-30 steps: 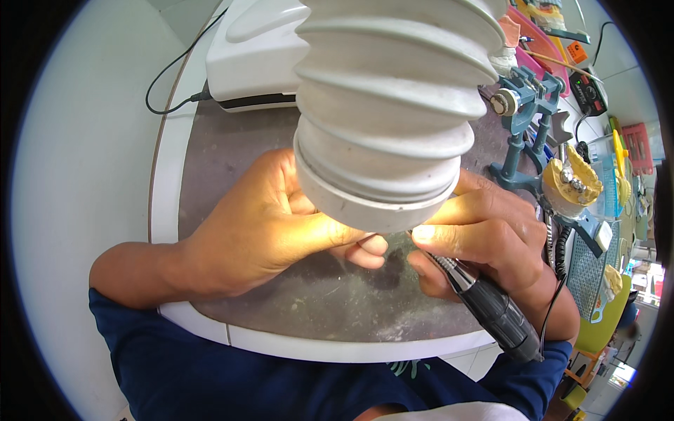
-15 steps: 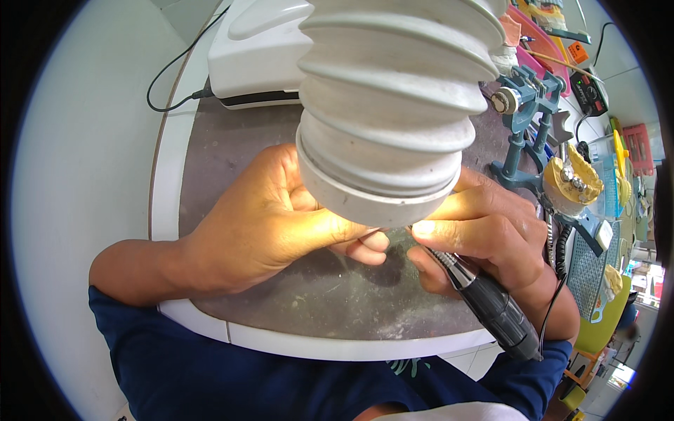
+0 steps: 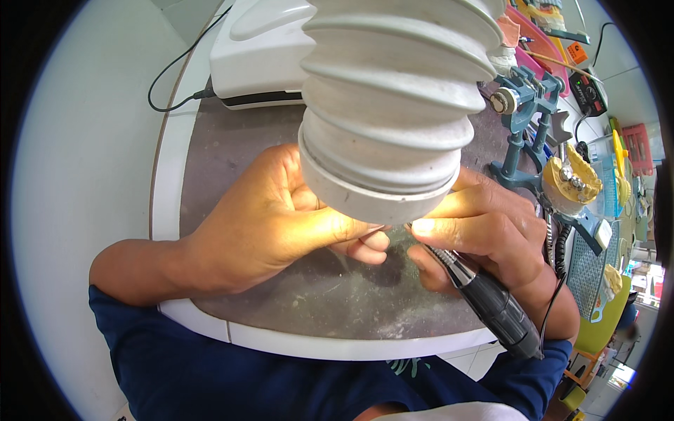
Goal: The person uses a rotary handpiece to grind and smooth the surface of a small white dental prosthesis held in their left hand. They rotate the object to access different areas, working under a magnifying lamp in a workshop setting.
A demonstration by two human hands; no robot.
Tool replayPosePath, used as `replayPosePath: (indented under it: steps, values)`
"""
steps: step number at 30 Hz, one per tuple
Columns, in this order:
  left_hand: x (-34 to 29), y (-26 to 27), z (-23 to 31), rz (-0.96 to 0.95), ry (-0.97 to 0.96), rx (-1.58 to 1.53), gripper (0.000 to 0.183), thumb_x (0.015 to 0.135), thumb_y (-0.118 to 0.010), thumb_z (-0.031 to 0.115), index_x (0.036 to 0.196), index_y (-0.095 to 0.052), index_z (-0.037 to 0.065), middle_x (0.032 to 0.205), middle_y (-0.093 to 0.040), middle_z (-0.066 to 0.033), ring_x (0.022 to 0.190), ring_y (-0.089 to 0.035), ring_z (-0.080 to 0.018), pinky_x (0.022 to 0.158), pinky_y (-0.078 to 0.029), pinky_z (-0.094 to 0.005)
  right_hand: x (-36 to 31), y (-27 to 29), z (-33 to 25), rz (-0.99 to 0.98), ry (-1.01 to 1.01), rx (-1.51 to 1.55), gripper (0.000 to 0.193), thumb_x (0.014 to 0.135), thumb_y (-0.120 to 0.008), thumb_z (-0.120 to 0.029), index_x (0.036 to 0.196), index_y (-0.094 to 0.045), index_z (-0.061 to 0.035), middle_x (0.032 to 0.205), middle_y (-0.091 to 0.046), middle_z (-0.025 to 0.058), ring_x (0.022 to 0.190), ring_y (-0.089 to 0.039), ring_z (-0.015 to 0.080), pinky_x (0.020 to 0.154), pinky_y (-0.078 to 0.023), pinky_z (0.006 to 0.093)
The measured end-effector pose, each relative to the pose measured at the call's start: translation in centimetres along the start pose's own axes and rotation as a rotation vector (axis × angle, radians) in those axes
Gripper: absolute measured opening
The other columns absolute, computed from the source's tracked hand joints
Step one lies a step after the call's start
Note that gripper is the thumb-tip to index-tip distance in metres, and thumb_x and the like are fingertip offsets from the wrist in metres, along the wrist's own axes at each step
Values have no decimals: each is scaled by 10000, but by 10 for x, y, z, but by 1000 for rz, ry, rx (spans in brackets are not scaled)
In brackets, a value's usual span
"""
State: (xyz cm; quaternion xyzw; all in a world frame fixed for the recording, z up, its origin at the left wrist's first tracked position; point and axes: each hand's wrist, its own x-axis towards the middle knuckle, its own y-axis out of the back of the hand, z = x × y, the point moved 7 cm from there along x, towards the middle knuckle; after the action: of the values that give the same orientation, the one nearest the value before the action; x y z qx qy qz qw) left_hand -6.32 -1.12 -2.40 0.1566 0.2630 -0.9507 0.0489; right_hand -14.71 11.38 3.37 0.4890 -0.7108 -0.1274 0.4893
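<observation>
Gripped in my right hand (image 3: 484, 224) is a black and silver rotary handpiece (image 3: 495, 305), its cord trailing by my wrist and its nose pointing up and left toward my other hand. My left hand (image 3: 281, 217) is closed, thumb and fingers pinched together just below the rim of a white ribbed suction hose (image 3: 393, 126). Whatever sits in that pinch is covered by the hose mouth and my fingers. The handpiece's tip is hidden there too. Bright light falls on both thumbs.
A white machine (image 3: 260, 56) with a black cable stands at the back left. To the right are a blue-grey dental articulator (image 3: 523, 133), a yellowish dental cast (image 3: 572, 182) with metal crowns, a small black control box (image 3: 588, 92) and a blue basket (image 3: 593, 274). The grey worktop (image 3: 316, 302) has a white edge.
Almost nothing differs. The handpiece and both hands keep nearly the same place, and the hose appears shifted very slightly in the view.
</observation>
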Motion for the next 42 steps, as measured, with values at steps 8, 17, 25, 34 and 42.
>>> replayPosePath:
  steps: [8, 17, 25, 34, 42]
  values:
    - [-1, 0, -1, 21, 6, 1, 367, 902, -632, 16, 1246, -519, -40, 1004, -650, -138, 829, -683, -209, 778, -600, -367, 0, -1, 0, 18, 31, 2, 251, 755, -782, -63, 949, -625, -40, 954, -690, 199, 919, -705, 324, 763, -565, 343]
    - [-1, 0, -1, 22, 37, -16, 387, 904, -626, 20, 1269, -509, -37, 1002, -637, -131, 816, -678, -217, 782, -596, -375, -2, 1, 2, 17, 2, -21, 273, 741, -795, -76, 957, -632, -45, 976, -689, 210, 909, -707, 317, 749, -565, 334]
    - [-1, -1, 1, 15, 30, -30, 370, 919, -601, 25, 1270, -505, -43, 997, -616, -124, 867, -661, -203, 782, -600, -376, -2, 2, 2, 9, 1, -26, 278, 742, -796, -85, 966, -635, -54, 993, -690, 209, 912, -707, 315, 747, -564, 334]
    - [-2, 2, -2, -4, 43, -17, 391, 915, -606, 29, 1283, -496, -45, 1041, -625, -140, 874, -665, -202, 779, -602, -374, -4, 2, 2, 26, -7, -18, 289, 749, -793, -85, 985, -628, -60, 1019, -685, 208, 913, -705, 312, 735, -563, 336]
    - [0, 1, -1, 32, 41, 27, 398, 909, -614, 26, 1283, -499, -47, 1073, -628, -132, 841, -668, -181, 765, -605, -355, -4, 2, 8, 5, -24, 6, 297, 753, -792, -83, 990, -615, -56, 1027, -682, 221, 893, -708, 314, 725, -561, 336]
